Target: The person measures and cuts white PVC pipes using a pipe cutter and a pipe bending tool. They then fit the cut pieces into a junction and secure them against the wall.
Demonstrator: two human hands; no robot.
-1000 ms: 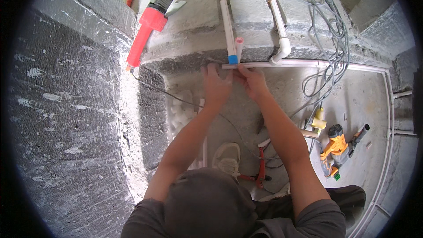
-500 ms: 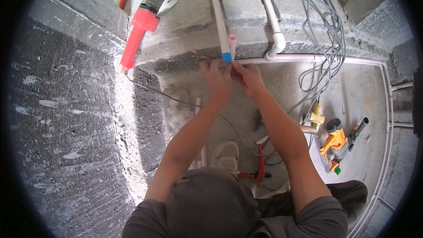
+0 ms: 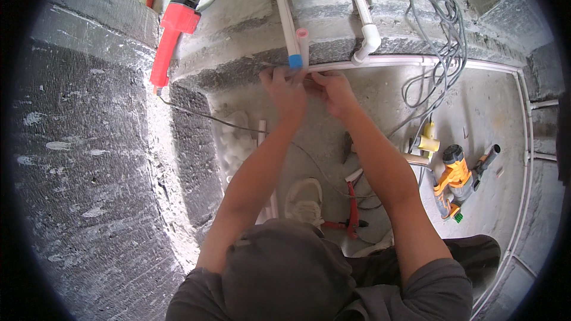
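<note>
My left hand point(image 3: 285, 94) is curled round the lower end of a white pipe point(image 3: 282, 6), just under a blue band point(image 3: 295, 61). A short pinkish-white pipe point(image 3: 303, 44) stands upright beside that band. Close by on the right, my right hand point(image 3: 337, 92) has thumb and fingers pinched together at the left part of a horizontal white pipe point(image 3: 392, 60). What lies between its fingertips is hidden. The fingers of both hands nearly meet beneath the pipe joint.
A red-handled power tool point(image 3: 171, 35) lies at the far left, its cord crossing the floor. Looped grey cable point(image 3: 443, 41) hangs at the right, above an orange drill-like tool point(image 3: 455, 178). A red-handled cutter point(image 3: 353, 211) lies by my shoe point(image 3: 304, 199). Another white pipe ends in an elbow point(image 3: 370, 37).
The view has shifted, so the pipes sit higher and slightly left. My right hand has slid a little to the right along the horizontal pipe, while my left hand remains at the pipe end.
</note>
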